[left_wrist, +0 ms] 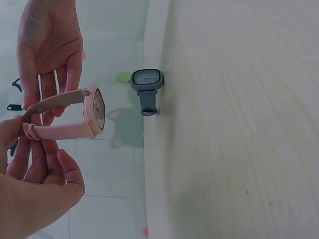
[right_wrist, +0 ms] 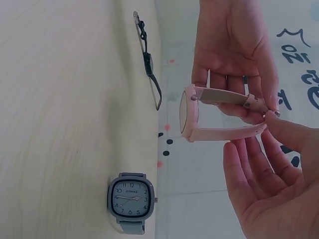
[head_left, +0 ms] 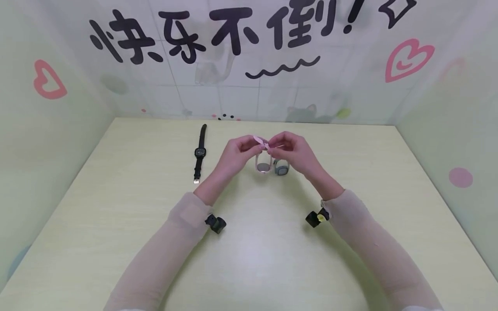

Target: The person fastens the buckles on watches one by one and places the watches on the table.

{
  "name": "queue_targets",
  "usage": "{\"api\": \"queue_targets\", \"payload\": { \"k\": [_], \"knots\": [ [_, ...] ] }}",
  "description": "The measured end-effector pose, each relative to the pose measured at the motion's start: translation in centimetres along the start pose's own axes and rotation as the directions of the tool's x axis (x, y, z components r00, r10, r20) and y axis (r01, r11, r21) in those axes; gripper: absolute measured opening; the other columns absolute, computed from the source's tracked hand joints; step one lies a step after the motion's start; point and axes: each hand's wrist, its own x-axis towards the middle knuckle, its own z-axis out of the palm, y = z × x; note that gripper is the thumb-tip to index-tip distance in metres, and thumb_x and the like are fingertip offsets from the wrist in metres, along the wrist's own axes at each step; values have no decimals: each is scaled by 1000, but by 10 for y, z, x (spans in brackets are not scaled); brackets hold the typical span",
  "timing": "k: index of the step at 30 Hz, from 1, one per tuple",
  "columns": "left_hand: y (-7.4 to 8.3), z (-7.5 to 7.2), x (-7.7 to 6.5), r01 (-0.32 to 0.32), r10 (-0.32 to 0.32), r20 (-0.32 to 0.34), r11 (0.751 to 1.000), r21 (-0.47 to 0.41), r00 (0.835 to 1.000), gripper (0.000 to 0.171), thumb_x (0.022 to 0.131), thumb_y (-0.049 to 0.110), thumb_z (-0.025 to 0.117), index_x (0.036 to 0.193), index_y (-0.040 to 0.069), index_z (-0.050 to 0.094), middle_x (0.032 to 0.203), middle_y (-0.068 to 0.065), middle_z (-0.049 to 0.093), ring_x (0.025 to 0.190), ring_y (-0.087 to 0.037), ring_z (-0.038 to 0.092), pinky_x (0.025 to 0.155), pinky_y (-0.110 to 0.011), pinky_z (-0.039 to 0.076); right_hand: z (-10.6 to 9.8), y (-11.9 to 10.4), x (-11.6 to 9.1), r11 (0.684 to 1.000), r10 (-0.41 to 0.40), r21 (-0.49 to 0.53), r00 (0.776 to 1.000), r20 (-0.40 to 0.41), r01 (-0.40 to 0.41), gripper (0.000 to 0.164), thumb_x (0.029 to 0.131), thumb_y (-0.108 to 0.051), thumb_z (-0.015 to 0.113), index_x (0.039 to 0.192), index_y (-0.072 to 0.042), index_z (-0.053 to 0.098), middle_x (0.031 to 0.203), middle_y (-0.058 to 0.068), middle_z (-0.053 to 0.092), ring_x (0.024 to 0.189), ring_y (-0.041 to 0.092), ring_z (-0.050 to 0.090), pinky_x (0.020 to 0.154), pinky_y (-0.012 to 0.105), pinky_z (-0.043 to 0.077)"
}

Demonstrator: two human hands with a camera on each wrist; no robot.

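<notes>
Both hands hold a pink wristwatch (head_left: 263, 166) above the table, its case hanging down and its two strap ends brought together at the top. My left hand (head_left: 238, 152) pinches the buckle end of the strap between thumb and fingers. The other strap end is pinched by my right hand (head_left: 292, 151). In the left wrist view the pink watch (left_wrist: 94, 114) shows its strap bent into a loop, with keeper loops near the fingertips. A grey-blue square watch (head_left: 282, 167) stands on the table, close beside the pink one in the head view.
A black wristwatch (head_left: 200, 153) lies stretched out on the table, left of the hands. The pale wooden table (head_left: 249, 259) is bordered by printed walls at the back and both sides. A small black camera sits on each wrist, such as the left one (head_left: 216, 223).
</notes>
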Motion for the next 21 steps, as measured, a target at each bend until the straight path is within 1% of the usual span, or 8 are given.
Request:
{"api": "queue_targets", "payload": {
  "k": [2,5,9,12,15,18,21],
  "knots": [
    [0,0,0,-10,10,4,1000,14,1000,24,97,15,66,117,2,68,118,-17,71,113,-30,68,101,-35,53,1,-2,1,1000,-26,-14,999,-24,26,27,93,-12,69,116,1,63,112,13,67,93,23,69,79,24,58],
    [-1,2,0,-8,7,15,999,39,1000,23,97,16,66,114,2,69,117,-16,72,112,-30,68,101,-36,53,2,-6,3,997,-60,-51,997,-49,57,28,92,-18,72,115,-2,65,114,12,68,98,26,69,78,26,57],
    [1,5,1,-2,0,28,997,75,1000,24,98,17,65,117,3,69,119,-15,71,113,-28,68,104,-37,52,4,-14,3,986,-102,-134,993,-53,95,26,91,-22,74,112,-7,69,113,9,70,101,24,69,84,35,58],
    [1,7,2,-9,5,35,995,100,999,25,98,17,64,118,4,69,120,-15,71,114,-27,68,104,-38,52,5,-17,2,979,-132,-167,990,-56,121,23,91,-20,74,111,-8,71,113,9,70,103,24,69,89,41,58],
    [1,8,0,-12,6,42,992,125,999,26,98,17,65,119,4,69,119,-14,72,112,-26,68,102,-37,53,7,-18,1,973,-149,-184,987,-56,137,22,91,-17,73,109,-5,72,112,11,70,105,24,68,92,40,58],
    [1,7,-3,-18,13,35,990,138,999,26,97,17,65,120,4,69,118,-13,73,109,-25,69,100,-36,54,10,-20,2,968,-164,-200,985,-55,150,19,91,-15,73,107,-4,73,109,11,69,103,23,68,91,38,59],
    [1,6,-4,-35,32,24,992,121,999,24,96,17,66,116,3,71,115,-14,74,106,-25,70,99,-36,54,12,-23,2,960,-194,-217,979,-67,175,17,91,-12,73,105,-2,73,107,12,69,100,23,68,89,36,60]
  ]
}}
